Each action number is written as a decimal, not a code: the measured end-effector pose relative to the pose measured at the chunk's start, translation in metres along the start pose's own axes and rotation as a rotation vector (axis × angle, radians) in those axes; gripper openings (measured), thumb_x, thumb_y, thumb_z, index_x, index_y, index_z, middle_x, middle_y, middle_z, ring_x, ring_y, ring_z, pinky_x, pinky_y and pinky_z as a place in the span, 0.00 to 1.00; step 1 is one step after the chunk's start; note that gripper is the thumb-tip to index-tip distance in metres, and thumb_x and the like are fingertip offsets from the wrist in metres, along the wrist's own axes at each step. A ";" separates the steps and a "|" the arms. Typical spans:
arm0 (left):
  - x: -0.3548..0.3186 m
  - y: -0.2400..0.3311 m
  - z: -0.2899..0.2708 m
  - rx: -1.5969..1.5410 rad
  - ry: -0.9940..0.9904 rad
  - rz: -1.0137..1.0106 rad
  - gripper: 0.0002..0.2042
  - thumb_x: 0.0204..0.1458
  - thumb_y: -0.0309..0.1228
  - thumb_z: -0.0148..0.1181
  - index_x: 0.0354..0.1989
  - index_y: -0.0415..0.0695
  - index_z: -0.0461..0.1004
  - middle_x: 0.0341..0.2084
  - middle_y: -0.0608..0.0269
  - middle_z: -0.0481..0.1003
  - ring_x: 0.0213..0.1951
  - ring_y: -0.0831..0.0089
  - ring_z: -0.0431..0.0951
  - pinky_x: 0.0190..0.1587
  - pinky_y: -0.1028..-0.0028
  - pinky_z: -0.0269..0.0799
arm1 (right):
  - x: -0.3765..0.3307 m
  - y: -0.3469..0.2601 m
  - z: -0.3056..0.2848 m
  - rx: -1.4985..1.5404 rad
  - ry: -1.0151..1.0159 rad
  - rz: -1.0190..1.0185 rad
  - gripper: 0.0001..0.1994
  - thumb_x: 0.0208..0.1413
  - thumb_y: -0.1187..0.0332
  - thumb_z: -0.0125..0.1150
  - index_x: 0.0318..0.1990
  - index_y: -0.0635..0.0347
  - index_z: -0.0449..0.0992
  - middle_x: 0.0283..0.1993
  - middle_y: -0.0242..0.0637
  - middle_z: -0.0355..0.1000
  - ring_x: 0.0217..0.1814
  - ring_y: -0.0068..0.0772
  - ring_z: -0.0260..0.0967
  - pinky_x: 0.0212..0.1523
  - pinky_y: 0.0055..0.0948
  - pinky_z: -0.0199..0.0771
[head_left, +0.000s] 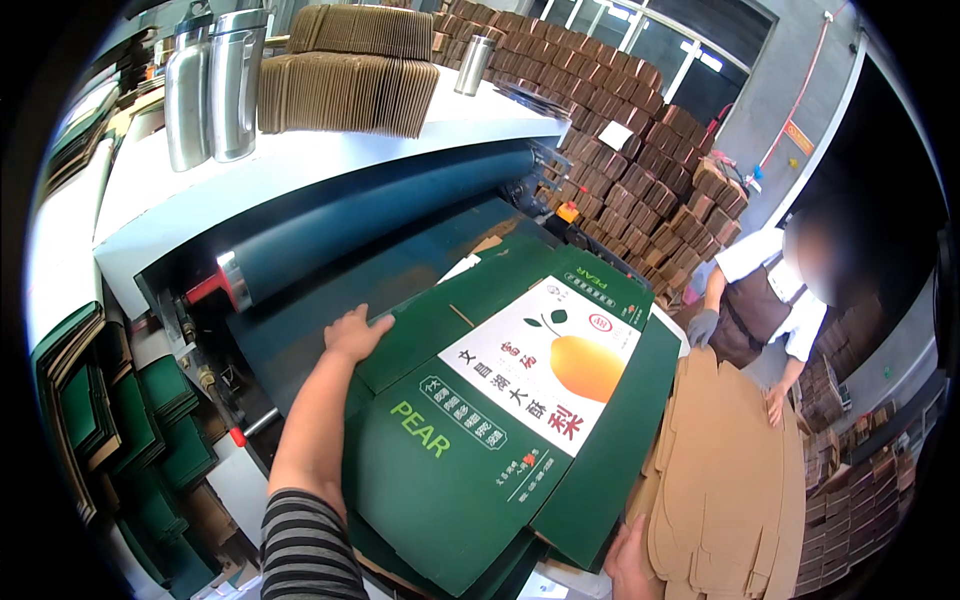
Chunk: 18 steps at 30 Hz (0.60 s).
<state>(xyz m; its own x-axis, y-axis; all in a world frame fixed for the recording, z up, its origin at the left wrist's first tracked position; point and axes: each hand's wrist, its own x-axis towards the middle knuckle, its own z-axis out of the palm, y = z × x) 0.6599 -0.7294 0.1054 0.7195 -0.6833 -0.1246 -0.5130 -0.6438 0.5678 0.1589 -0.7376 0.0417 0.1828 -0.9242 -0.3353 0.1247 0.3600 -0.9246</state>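
Observation:
A flat printed green cardboard box blank [470, 410] lies at an angle in front of me, topping a stack of green sheets. It bears a white panel with an orange-yellow pear picture. My left hand [355, 335] rests at its far left edge, open, thumb and fingers apart. Low in the head view, my right hand [630, 555] is at the blank's right edge, beside a stack of plain brown cardboard blanks [725, 480]. Its fingers look stretched out along the edge, partly cut off by the frame.
A machine with a large dark blue roller [390, 215] stands beyond the green blank. On its white top [130, 215] are steel flasks [235, 90] and bundled cardboard [345, 95]. A co-worker [760, 300] stands at right by the brown blanks. Green sheets [150, 460] are stacked at left.

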 end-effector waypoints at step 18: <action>-0.043 -0.032 0.013 -0.076 0.028 0.109 0.25 0.31 0.42 0.55 0.40 0.41 0.62 0.33 0.50 0.67 0.37 0.59 0.66 0.39 0.69 0.61 | 0.014 0.004 0.036 0.082 0.065 0.067 0.19 0.43 0.72 0.46 0.46 0.62 0.56 0.44 0.37 0.57 0.46 0.32 0.52 0.46 0.29 0.51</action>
<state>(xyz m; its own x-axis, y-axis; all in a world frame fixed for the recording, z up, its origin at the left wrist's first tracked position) 0.6387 -0.6840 0.0821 0.6748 -0.7371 -0.0363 -0.5528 -0.5375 0.6368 0.1972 -0.7443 0.0396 0.1305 -0.9032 -0.4089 0.1939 0.4277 -0.8829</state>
